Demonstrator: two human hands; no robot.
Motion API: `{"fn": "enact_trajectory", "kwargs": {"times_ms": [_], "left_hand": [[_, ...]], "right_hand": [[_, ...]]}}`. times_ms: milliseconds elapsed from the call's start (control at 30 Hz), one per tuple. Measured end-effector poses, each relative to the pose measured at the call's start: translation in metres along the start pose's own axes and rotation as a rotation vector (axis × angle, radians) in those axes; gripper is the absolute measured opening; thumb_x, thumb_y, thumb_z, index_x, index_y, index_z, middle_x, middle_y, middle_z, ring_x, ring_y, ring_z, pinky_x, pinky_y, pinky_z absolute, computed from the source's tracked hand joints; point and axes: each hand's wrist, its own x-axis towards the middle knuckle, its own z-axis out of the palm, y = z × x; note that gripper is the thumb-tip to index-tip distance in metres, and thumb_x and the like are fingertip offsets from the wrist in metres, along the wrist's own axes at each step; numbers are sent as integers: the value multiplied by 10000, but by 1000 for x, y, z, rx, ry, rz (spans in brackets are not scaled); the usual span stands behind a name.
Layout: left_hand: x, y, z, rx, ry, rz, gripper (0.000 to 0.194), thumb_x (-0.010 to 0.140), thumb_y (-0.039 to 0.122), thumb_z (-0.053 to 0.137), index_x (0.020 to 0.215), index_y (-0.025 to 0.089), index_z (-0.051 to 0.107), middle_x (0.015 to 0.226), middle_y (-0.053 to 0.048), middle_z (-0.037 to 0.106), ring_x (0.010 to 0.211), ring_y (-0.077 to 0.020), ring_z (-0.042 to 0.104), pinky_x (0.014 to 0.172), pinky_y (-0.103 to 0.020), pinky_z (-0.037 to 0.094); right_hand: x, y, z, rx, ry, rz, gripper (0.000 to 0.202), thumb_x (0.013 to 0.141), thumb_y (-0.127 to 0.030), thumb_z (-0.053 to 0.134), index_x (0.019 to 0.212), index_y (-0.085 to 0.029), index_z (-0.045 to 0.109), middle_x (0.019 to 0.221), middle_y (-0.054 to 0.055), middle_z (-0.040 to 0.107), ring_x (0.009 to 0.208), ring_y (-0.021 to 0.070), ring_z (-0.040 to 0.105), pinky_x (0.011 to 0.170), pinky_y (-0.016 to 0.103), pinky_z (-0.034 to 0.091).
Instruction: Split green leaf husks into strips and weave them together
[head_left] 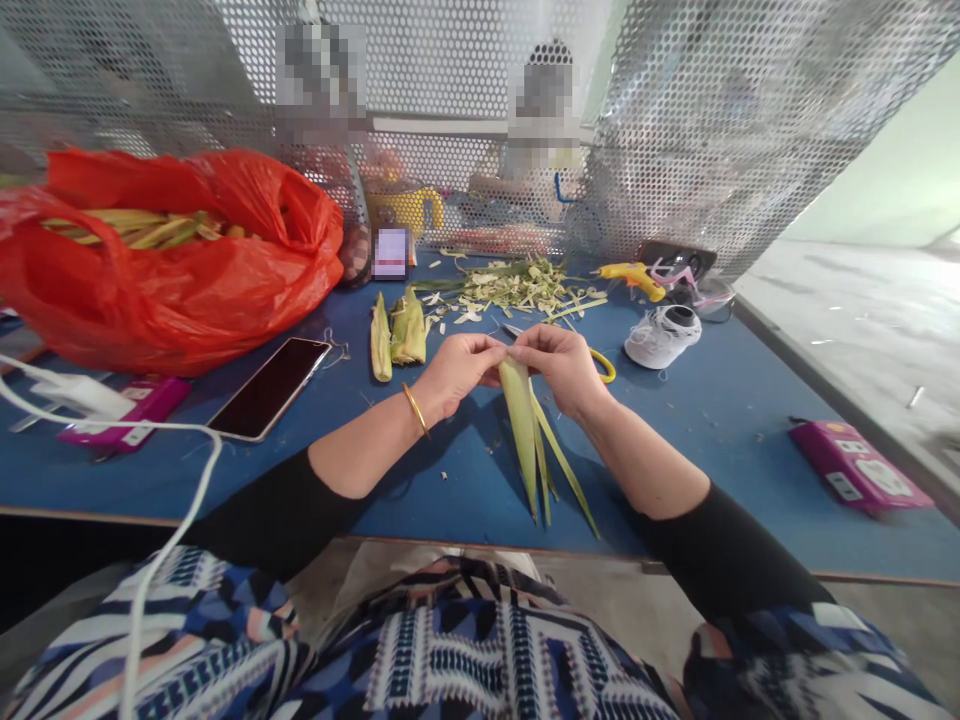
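Bag (255,300), red, on blue desk (712,420); dark phone (270,388) near it. Left hand (456,375), fingertips pinched on husk leaf (520,430) top, tip pointing nearward; right hand (559,365), likewise pinched there. White thread spool (660,340), farther right.

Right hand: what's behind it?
Likely scissors: the yellow end and metal tip show on either side of the right hand, which covers their middle. Farther back lies a pile of shreds; the hand hides none of its top.
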Motion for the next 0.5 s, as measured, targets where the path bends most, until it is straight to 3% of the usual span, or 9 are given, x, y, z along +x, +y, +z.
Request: {"fn": "enact_trajectory", "kwargs": {"times_ms": [167, 367, 500], "left_hand": [[0, 1, 1, -18, 5, -11, 202, 841, 74, 549, 658, 145, 596, 603, -9, 652, 537, -117, 626, 580, -249, 520], [0, 2, 0, -28, 35, 7, 173, 861, 128, 561, 693, 157, 590, 562, 18, 608, 482, -108, 587, 509, -223, 473], [-2, -2, 2, -143, -18, -60, 190, 864, 229, 596, 687, 162, 576, 590, 9, 620, 494, -100, 575, 511, -216, 462]], "right_hand": [[-1, 1, 2, -26, -2, -30, 280, 606, -392, 780, 609, -193, 584, 528, -44, 553, 517, 100, 492, 525, 258, 422], [-4, -4, 3, 78, -15, 124, 344, 551, -429, 819, 687, -187, 614, 605, -22, 617, 566, 115, 554, 555, 263, 466], [-5, -2, 5, 74, 25, 99, 337, 542, -420, 821, 640, -190, 595, 552, -40, 589, 521, 101, 524, 531, 255, 449]]}}
